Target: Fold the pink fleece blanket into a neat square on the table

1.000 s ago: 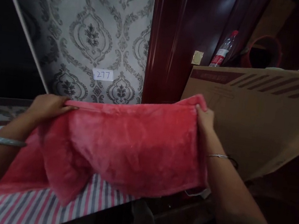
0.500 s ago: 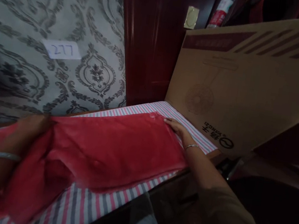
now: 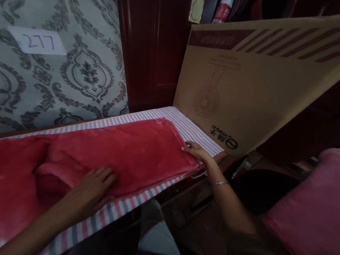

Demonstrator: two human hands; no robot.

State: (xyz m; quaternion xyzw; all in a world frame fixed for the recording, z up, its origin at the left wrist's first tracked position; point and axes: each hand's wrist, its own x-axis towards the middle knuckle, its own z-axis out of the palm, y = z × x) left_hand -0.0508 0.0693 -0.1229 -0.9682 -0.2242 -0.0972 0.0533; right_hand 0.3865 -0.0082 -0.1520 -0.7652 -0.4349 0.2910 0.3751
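Note:
A folded red plush blanket (image 3: 135,152) lies lengthwise on a striped sheet (image 3: 185,125), smooth at the right and bunched toward the left. My left hand (image 3: 95,184) rests on its front part, fingers stretched out over the fabric, slightly blurred. At the blanket's right end, my right hand (image 3: 197,152), a thin bracelet on its wrist, has thumb and finger closed at the edge. Its other fingers are partly hidden.
A large cardboard box (image 3: 241,82) stands upright behind the right end. A plastic bottle (image 3: 226,5) is behind its top edge. Patterned wallpaper (image 3: 86,70) with a "277" paper (image 3: 37,41) lines the left. Pink cloth (image 3: 321,218) is at the right.
My left hand has left the bunched part at the far left and moved right onto the blanket's front. My right hand has slid nearer along the right edge. The view has turned right.

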